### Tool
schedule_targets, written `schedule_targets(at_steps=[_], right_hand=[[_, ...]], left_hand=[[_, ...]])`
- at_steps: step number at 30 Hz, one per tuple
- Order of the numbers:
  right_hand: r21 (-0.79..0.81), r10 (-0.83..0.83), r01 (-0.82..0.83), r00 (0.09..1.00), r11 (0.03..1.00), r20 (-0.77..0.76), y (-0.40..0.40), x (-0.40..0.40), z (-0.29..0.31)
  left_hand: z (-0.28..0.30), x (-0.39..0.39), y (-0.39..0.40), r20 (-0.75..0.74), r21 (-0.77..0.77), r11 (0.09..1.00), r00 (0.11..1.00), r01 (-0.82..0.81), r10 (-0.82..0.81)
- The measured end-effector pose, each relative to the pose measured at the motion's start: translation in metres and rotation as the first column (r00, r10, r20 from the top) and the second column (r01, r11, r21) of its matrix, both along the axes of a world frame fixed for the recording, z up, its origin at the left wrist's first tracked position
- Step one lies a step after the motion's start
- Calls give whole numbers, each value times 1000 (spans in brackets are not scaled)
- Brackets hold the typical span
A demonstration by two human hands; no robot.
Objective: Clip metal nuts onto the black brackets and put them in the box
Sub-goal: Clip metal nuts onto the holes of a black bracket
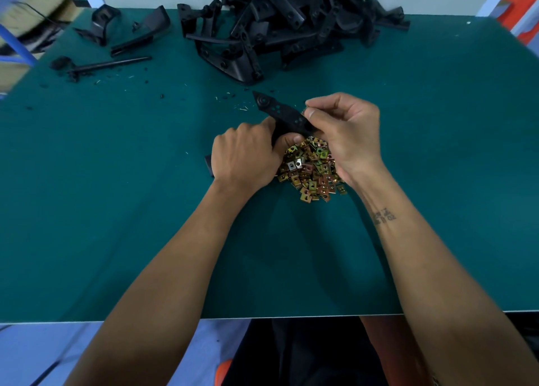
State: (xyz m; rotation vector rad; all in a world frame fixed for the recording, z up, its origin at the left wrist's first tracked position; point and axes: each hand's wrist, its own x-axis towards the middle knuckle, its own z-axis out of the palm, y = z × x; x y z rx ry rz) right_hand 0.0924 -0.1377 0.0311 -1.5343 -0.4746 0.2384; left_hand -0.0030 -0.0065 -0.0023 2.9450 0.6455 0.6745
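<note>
Our left hand [245, 158] grips a black bracket [284, 117] angled up-left; our right hand [344, 128] pinches a metal nut [305, 110] (barely visible) at its right edge.

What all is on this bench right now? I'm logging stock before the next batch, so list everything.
bracket in hand: one, black, held over the nuts at table centre
metal nuts: a heap, gold with a few silver, centre, between the wrists
bracket pile: many, black, far edge
loose black parts: several, far left
table: one, green
cardboard box: blurred, brown, far left corner
left hand: grips the bracket
right hand: fingers pinch at the bracket
</note>
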Motion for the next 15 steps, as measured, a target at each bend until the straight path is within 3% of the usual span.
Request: schedule_targets(at_steps=[6, 10, 12, 15], right_hand=[[-42, 5, -5, 1000, 999, 17, -2, -2, 2], [23, 98, -97, 994, 995, -42, -3, 0, 2], [-60, 149, -147, 988, 987, 34, -1, -4, -1], [-123, 94, -76, 985, 990, 145, 5, -11, -5]], left_hand=[[-1, 1, 0, -21, 15, 1000, 1000, -4, 4], [-1, 1, 0, -18, -9, 1000, 1000, -11, 11], [-2, 1, 2, -12, -22, 1000, 1000, -4, 3], [-2, 0, 2, 17, -49, 999, 1000, 6, -5]])
